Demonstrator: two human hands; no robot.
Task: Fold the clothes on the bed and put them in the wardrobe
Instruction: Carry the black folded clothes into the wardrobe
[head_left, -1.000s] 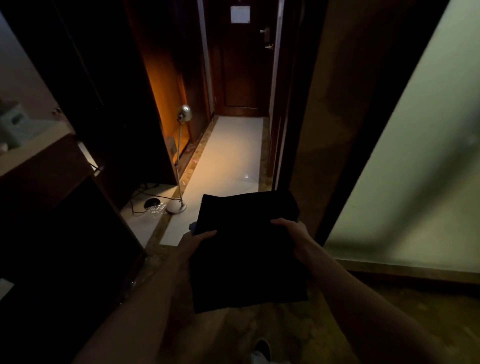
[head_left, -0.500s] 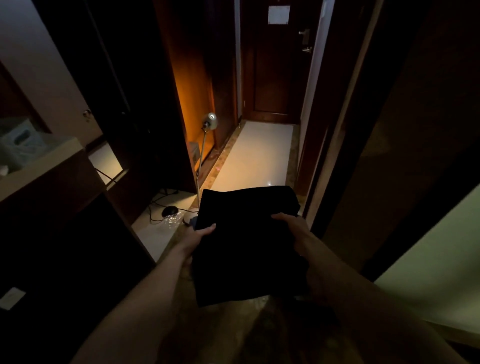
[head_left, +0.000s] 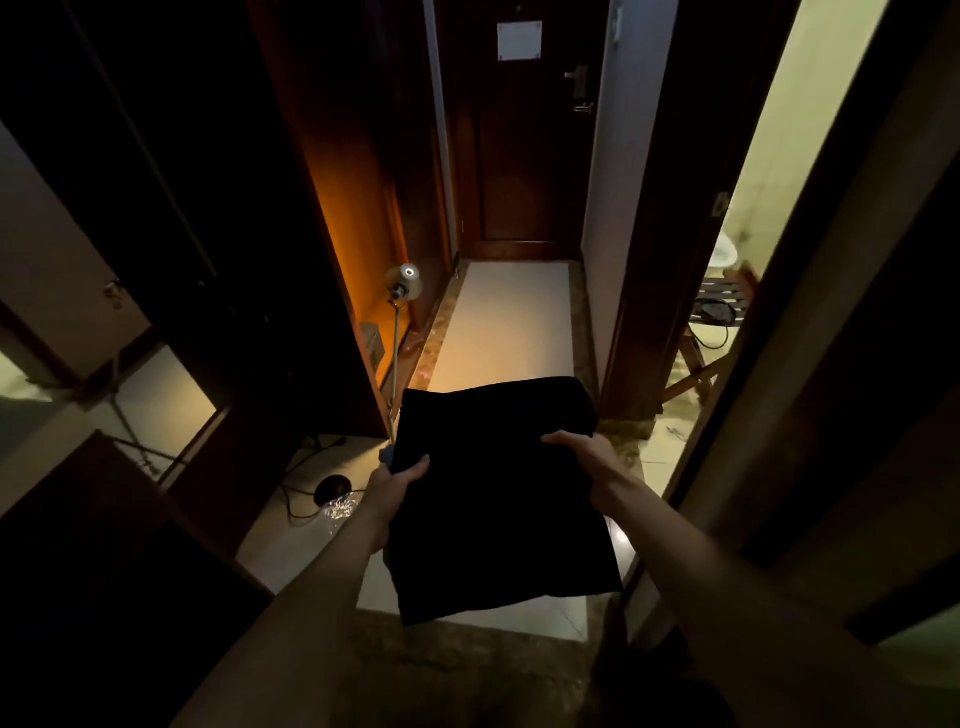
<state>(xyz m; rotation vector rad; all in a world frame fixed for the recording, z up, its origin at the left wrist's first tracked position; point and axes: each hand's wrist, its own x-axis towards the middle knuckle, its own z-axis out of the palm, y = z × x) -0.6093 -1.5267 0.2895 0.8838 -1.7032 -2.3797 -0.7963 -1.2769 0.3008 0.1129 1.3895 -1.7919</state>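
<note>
A folded black garment lies flat across both my hands at the middle of the view, held out in front of me over the floor. My left hand grips its left edge with the thumb on top. My right hand holds its right edge, fingers curled over the cloth. A dark wooden wardrobe stands ahead on the left, its side panel lit orange. Its inside is too dark to make out.
A floor lamp stands by the wardrobe with cables and a round base on the pale floor. A corridor leads to a dark door. On the right, an open doorway shows a wooden folding stool. Dark furniture fills the left.
I have walked forward and turned right with the garment still in both hands. The corridor door and the right-hand doorway with the stool have come into view.
</note>
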